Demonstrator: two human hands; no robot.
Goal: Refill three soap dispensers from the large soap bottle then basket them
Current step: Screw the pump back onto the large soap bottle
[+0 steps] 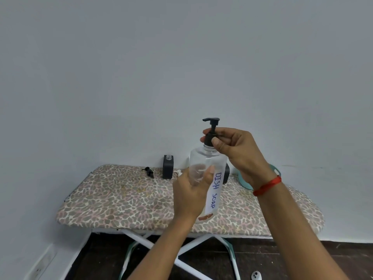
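Bottle's up in the air, well above the ironing board [121, 199] and a little toward the person. The left hand [189, 197] is wrapped around the clear bottle [207, 164], its grip closed on the lower body beside the "DISH SOAP" label [214, 190]. The bottle leans slightly, long axis running from bottom near the left wrist up and away to the black pump [211, 130] at the top.

That's the relation that counts: the pump collar sits directly above the left hand's hold, and the right hand [238, 152] is already there, thumb and fingertips pinching the collar. Looks like a twist at the neck; whether on or off, I can't tell. Only a thin brown residue at the bottom.

Behind, a dark dispenser [168, 166] stands open-topped, a loose pump [149, 171] lying left of it. A teal basket [245, 182] peeks out behind the right wrist.
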